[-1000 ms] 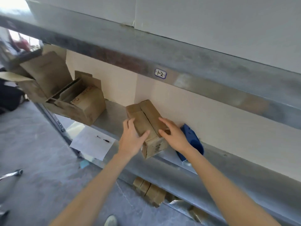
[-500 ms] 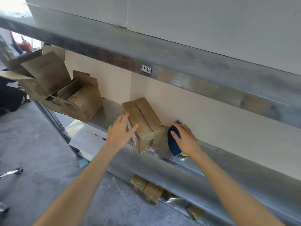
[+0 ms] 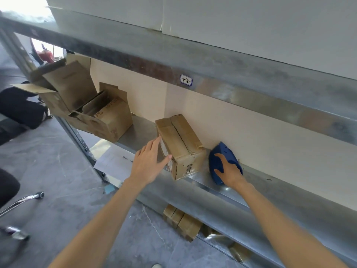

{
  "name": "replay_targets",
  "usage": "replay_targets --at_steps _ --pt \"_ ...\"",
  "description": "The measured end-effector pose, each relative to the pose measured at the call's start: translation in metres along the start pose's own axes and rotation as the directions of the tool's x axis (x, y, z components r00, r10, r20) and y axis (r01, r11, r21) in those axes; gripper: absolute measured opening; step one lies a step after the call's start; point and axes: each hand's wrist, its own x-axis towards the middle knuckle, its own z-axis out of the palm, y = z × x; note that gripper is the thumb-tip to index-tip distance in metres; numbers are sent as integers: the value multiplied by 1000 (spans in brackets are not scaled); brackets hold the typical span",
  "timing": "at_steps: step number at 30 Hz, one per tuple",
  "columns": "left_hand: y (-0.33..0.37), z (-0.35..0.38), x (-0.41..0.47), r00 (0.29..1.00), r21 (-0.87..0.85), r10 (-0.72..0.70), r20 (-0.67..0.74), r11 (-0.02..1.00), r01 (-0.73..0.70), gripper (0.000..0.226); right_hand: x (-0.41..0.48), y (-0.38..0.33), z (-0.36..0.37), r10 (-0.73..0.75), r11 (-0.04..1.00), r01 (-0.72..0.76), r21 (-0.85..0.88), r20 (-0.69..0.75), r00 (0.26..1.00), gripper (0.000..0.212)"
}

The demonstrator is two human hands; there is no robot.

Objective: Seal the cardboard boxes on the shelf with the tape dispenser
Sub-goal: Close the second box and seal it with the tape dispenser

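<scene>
At frame centre, the cardboard box [image 3: 181, 144] sits on the shelf [image 3: 141, 130], with the left hand [image 3: 148, 165] flat against its side, fingers straight. Just right of it, the right hand [image 3: 230, 172] curls around the blue tape dispenser [image 3: 224, 151].

A closed box [image 3: 179, 144] is sitting on the shelf [image 3: 141, 130], with open boxes [image 3: 108, 120] standing to its left and the tape dispenser [image 3: 229, 154] lying just beside its right.
</scene>
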Motion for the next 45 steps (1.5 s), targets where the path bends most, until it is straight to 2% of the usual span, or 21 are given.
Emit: replay_targets --at_steps 6,14,17,19,21,23,29,32,36,40,45 --pt "-3 -6 -1 1000 85 17 -24 996 -15 73 11 -2 -9 12 994 -19 112 63 998 69" --pt "-7 -10 1 998 163 50 -41 986 -43 71 12 -6 -16 41 997 -47 66 99 994 76" --pt "-10 -11 4 997 176 62 -41 983 -54 69 3 -7 -19 69 992 -73 105 46 997 77" --pt "-11 -12 7 997 178 65 -37 982 -58 69 -5 -8 -25 73 994 -70 90 -32 997 66" --pt "-10 -14 12 996 176 80 -40 982 -72 67 -15 -10 -37 40 999 -44 -20 -159 986 49" --pt "-6 -15 16 992 173 111 -53 980 -101 64 -25 -15 -52 -5 997 -16 -82 -250 968 46" --pt "17 -25 30 971 91 231 -60 970 -225 52 -50 -33 -94 -159 986 130 -109 -338 927 43" --pt "29 -33 36 959 -22 277 -64 960 -279 47 -62 -45 -105 -300 949 249 -194 -312 901 46" --pt "40 -41 42 970 -173 235 -58 955 -242 44 -68 -64 -106 -465 862 383 -331 -218 858 53" --pt "36 -45 48 957 -282 287 31 921 -267 41 -69 -74 -97 -550 795 472 -381 -124 826 54" --pt "26 -45 46 903 -369 386 186 880 -300 44 -72 -80 -84 -643 715 563 -414 -74 762 53"
